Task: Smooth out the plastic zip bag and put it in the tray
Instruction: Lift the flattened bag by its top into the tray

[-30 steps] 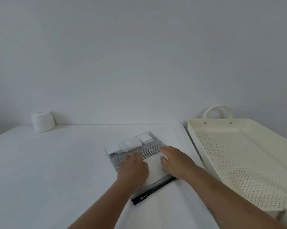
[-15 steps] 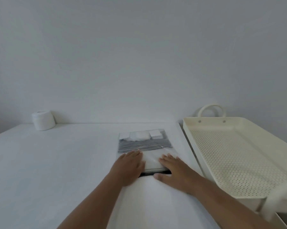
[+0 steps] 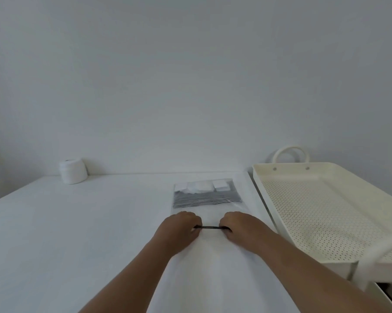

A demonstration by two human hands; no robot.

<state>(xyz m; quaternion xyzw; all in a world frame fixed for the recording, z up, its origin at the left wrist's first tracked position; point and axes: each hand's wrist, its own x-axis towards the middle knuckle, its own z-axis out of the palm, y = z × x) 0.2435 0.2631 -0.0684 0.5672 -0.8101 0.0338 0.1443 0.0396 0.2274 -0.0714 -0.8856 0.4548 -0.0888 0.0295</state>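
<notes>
Broadly, a white desk (image 3: pixel 77 222) fills the lower part of the view and runs back to a plain pale wall (image 3: pixel 190 75). Just off its right edge sits a cream perforated tray (image 3: pixel 371 195) with looped handles at its far and near ends; nothing lies in it. Flat on the desk, just left of the tray and not touching it, lies the plastic zip bag (image 3: pixel 213 211), clear, with grey-and-white striped contents and several white square pieces at its far end. Its dark zip strip (image 3: pixel 209 227) is the near edge, facing the person. The left hand (image 3: pixel 179 229) and the right hand (image 3: pixel 242 227) sit side by side on that edge, fingers curled down, each pinching one end of the strip, with a short stretch of it showing between them. Far back on the left, near the wall, stands a small white roll (image 3: pixel 73 170).
</notes>
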